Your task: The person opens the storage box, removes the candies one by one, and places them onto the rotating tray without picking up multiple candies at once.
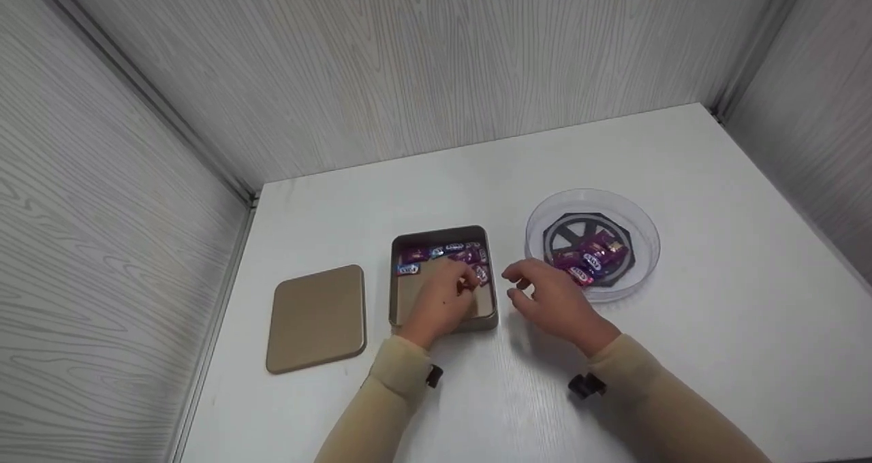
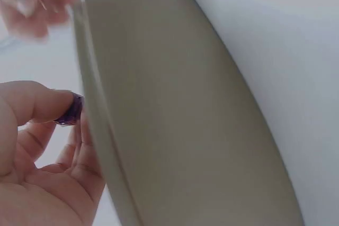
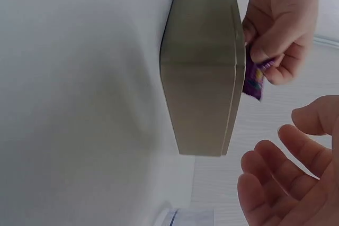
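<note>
Pinching a purple-wrapped candy (image 3: 254, 81) between thumb and fingers of left hand (image 1: 441, 303). Holding nothing in right hand (image 1: 557, 306), with fingers apart and loosely bent. Off left, see gold-coloured lid (image 1: 317, 318). Candy-pinch sits at open top of rectangular tin (image 1: 412, 291); looks like packing, probably calls for setting down beside foil-wrapped sweets (image 1: 409, 269) inside, then releasing. Farther right, see more sweets (image 1: 594, 259) in round clear dish (image 1: 646, 255).

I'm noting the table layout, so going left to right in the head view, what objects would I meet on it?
Flat gold lid, open tin with wrapped sweets inside, clear round dish holding more wrapped sweets.
</note>
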The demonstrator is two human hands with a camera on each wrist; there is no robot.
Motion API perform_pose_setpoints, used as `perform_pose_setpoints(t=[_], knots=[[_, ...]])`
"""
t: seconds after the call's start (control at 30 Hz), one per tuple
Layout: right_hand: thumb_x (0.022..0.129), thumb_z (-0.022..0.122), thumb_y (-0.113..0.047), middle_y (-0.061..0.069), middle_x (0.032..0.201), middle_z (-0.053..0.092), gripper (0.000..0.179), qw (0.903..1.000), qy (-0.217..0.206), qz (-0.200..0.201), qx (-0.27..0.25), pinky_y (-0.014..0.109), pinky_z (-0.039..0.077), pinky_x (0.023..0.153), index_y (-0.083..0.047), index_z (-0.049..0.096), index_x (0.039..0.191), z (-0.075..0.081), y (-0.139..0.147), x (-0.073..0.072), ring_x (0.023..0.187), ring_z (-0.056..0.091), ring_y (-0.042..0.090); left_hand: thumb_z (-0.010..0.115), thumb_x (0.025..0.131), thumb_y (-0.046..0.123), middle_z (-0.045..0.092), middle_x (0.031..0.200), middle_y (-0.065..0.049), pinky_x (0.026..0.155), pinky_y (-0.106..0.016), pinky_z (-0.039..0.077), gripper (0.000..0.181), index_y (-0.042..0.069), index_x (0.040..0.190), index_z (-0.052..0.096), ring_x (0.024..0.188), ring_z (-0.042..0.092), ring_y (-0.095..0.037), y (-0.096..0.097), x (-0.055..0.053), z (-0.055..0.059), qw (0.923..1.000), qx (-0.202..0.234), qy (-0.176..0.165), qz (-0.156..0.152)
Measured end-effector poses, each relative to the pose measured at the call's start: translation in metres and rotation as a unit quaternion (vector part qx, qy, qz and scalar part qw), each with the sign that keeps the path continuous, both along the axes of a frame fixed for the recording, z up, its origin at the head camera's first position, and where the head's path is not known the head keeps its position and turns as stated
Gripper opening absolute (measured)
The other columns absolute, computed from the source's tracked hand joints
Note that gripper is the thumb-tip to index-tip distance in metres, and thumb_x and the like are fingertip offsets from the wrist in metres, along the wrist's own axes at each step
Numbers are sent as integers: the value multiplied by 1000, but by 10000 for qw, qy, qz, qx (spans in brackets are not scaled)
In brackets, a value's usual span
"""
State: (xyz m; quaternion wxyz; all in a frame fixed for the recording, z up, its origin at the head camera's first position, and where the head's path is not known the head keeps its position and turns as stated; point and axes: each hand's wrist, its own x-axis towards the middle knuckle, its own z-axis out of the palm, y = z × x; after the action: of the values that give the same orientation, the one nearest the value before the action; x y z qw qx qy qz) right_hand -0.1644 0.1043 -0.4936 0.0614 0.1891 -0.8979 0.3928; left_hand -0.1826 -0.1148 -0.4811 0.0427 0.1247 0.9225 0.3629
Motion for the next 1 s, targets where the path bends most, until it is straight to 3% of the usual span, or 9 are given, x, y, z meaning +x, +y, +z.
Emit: perform_pose_setpoints(t=[0.17,0.43,0.7,1.0], knots=[[96,68,-15,6,109,69,26,9978,-279,128,-595,38,55,78,-8,65,121,0,-8,2,96,65,17,65,91,5,54,107,5,83,-30,51,17,21,95,63,96,56,-12,14,12,2,9991,374,104,-157],[99,63,-15,-2,115,67,28,9889,-641,177,-1331,37,56,82,-11,62,127,-5,-12,4,101,65,15,65,93,6,55,115,6,86,-26,52,17,20,102,63,103,58,-10,27,20,4,9956,890,-103,-281],[99,65,-17,-1,114,65,26,9870,-687,132,-1446,39,55,82,-12,63,125,-13,-11,6,101,63,20,63,92,5,55,117,3,89,-27,51,25,17,114,63,107,59,-11,32,24,-1,9941,921,-29,-576],[99,65,-13,1,115,65,24,9886,-619,-194,-1357,38,54,83,-11,65,123,-17,-2,6,102,62,19,61,96,7,62,131,4,96,-31,49,36,17,131,62,119,59,-9,36,27,3,9913,1009,-374,-764]])
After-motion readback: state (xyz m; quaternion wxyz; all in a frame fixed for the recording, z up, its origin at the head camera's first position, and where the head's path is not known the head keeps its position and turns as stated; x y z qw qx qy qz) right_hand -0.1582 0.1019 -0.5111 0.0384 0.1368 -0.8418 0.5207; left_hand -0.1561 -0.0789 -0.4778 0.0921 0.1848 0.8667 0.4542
